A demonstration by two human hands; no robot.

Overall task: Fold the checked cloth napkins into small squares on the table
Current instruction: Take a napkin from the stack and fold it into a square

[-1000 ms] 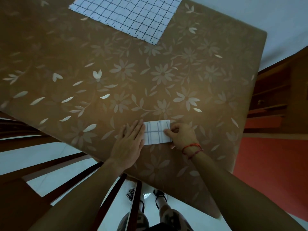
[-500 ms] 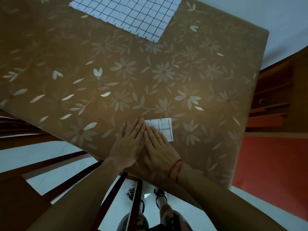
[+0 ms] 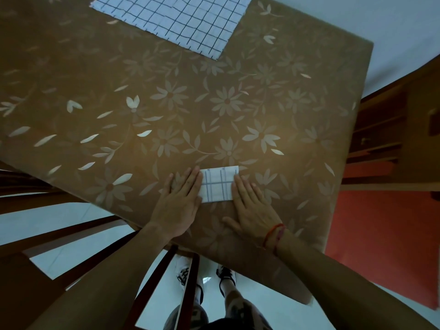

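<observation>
Running across the lower left of the frame are the dark wooden slats of a chair (image 3: 71, 234), with pale floor showing between them. Above them a table (image 3: 95, 79), under a brown cloth printed with pale flowers, fills most of the view. At the top, left of centre, an unfolded napkin (image 3: 181, 20), white with dark checks, lies flat on the cloth; its far part is cut off by the frame edge.

Below centre, near the table's near edge, the left hand (image 3: 181, 201) lies palm down, fingers straight and close together, holding nothing. Its index finger touches the left edge of the folded napkin (image 3: 217, 184). This napkin is a small rectangle, wider than tall, white with blue-grey lines, flat on the cloth and well apart from the unfolded one. At bottom centre, below the table edge, two shoes (image 3: 226, 275) stand on the pale floor.

The right hand (image 3: 252, 208) lies flat just right of the folded napkin, fingers straight, thumb spread toward the left, gripping nothing. Its index finger rests along the napkin's right edge. A red bracelet (image 3: 273, 236) circles the right wrist. At the right edge are wooden shelves (image 3: 392, 129) and, below them, a red floor (image 3: 381, 234).
</observation>
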